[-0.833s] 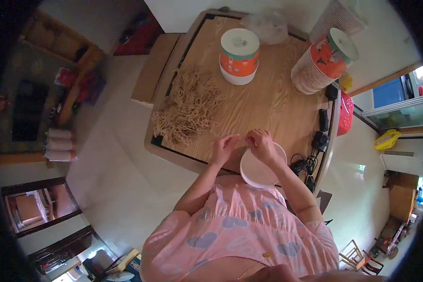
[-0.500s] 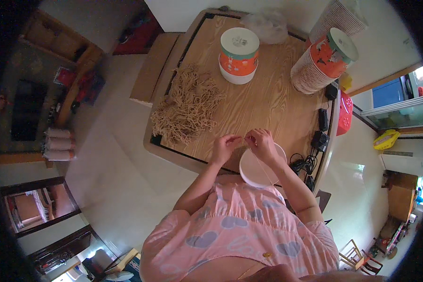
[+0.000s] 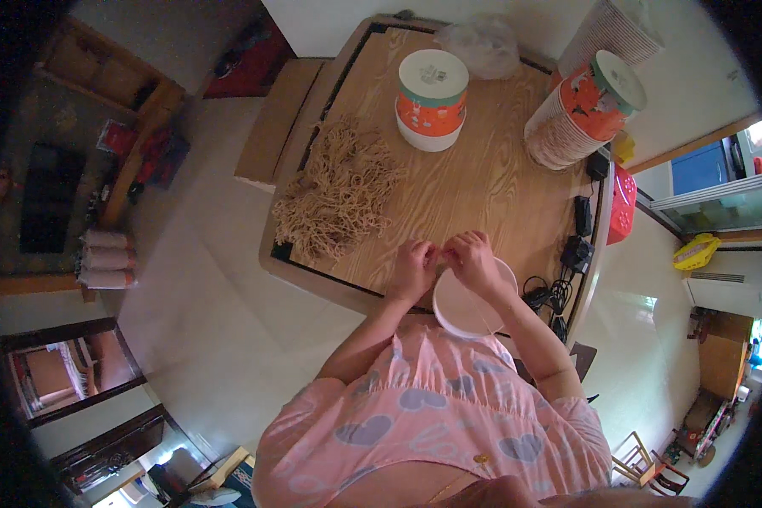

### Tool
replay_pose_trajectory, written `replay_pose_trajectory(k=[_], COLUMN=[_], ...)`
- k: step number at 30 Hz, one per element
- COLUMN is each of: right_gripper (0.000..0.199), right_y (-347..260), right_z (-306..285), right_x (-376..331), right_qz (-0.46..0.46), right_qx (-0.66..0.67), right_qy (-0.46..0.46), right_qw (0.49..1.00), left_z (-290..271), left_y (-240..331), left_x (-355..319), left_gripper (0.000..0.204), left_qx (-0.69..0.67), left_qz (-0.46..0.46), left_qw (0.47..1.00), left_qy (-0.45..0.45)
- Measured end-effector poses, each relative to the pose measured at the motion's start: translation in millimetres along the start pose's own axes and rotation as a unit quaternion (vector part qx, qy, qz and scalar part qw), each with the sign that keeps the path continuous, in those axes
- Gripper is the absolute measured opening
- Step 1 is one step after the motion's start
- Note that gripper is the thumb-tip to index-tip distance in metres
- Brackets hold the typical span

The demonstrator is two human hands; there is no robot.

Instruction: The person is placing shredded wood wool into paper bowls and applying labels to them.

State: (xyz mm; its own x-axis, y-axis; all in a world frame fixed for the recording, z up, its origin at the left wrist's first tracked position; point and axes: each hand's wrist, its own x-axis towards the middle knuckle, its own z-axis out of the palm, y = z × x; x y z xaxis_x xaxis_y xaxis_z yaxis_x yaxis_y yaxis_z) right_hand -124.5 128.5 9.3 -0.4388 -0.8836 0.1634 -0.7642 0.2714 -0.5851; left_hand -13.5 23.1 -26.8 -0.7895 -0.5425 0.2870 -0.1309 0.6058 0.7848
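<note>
Close in front of me a white round paper bucket [image 3: 464, 310] stands at the table's near edge, its open top facing up. My left hand [image 3: 414, 269] and my right hand [image 3: 472, 260] meet fingertip to fingertip just over its far left rim. Both are closed in a pinch on a thin tan string, mostly hidden by the fingers. A short stretch of it shows over the bucket's near right side, by my right wrist. Left of the hands lies a tangled heap of tan strings [image 3: 339, 190].
Upside-down orange-and-green buckets stand stacked on the wooden table [image 3: 491, 182]: a short stack [image 3: 432, 106] at the back, a tall stack [image 3: 571, 118] at right. A clear plastic bag [image 3: 483, 49] lies behind. Black adapters and cables [image 3: 559, 292] line the right edge.
My left hand has moved slightly right, and its fingertips now touch those of my right hand. The bucket has barely shifted; less of the string across it shows.
</note>
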Motion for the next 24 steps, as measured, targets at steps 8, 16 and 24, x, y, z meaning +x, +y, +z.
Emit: replay_pose_trajectory(k=[8, 16, 24], right_gripper=[0.006, 0.007, 0.012], right_y=[3, 23, 34], right_z=[9, 0, 3], right_x=[1, 14, 20], right_qz=[0.03, 0.111, 0.216], right_qx=[0.043, 0.103, 0.183], right_qy=[0.007, 0.02, -0.014], right_qw=[0.999, 0.988, 0.959], left_z=[-5, -2, 21], left_y=[-4, 4, -9], left_x=[-2, 15, 18], left_gripper=[0.006, 0.017, 0.015], left_qx=[0.062, -0.1, -0.165], left_qz=[0.042, -0.139, -0.191], left_qw=[0.997, 0.985, 0.966], left_qy=[-0.015, -0.031, -0.057])
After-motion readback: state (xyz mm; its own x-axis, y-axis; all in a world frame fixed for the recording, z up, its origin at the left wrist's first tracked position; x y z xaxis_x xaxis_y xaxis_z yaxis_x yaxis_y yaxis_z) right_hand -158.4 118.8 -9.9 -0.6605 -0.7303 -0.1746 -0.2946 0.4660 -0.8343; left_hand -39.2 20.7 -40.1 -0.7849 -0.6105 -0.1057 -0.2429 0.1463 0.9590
